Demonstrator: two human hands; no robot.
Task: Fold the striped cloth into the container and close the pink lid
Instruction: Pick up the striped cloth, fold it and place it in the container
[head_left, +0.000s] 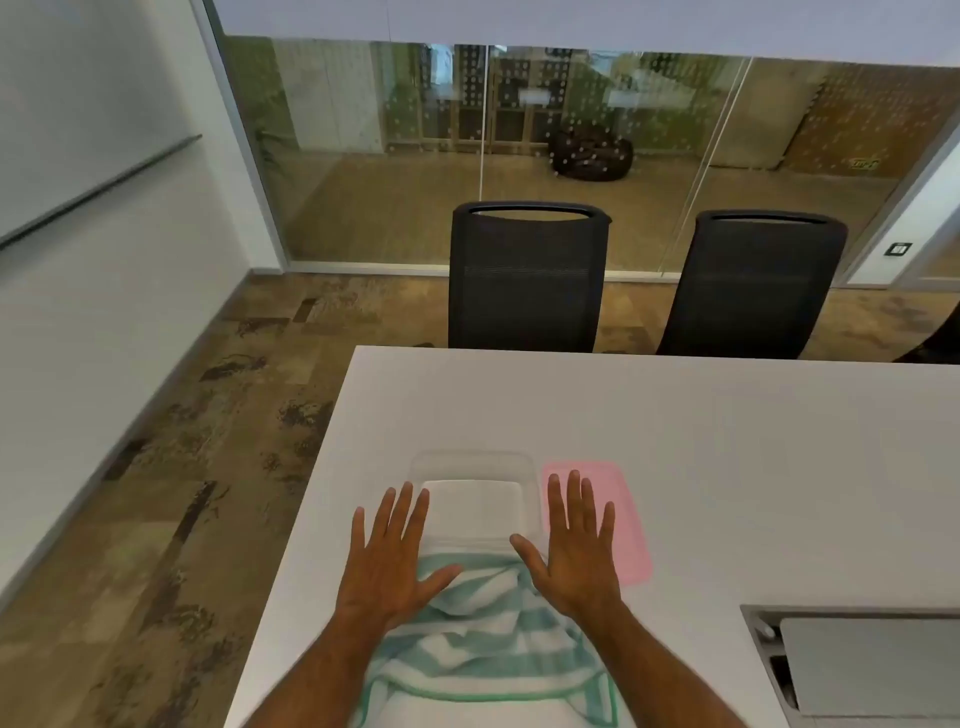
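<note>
A green-and-white striped cloth lies rumpled on the white table at the near edge, between my forearms. Just beyond it stands a clear rectangular container, and something white is visible in it. The pink lid lies flat on the table to the right of the container. My left hand hovers flat with fingers spread at the container's left side, its thumb over the cloth. My right hand is spread the same way, over the container's right edge and the lid's left part. Neither hand holds anything.
Two black mesh office chairs stand at the table's far edge. A recessed grey cable box sits in the tabletop at the near right. The table's left edge drops to a patterned floor.
</note>
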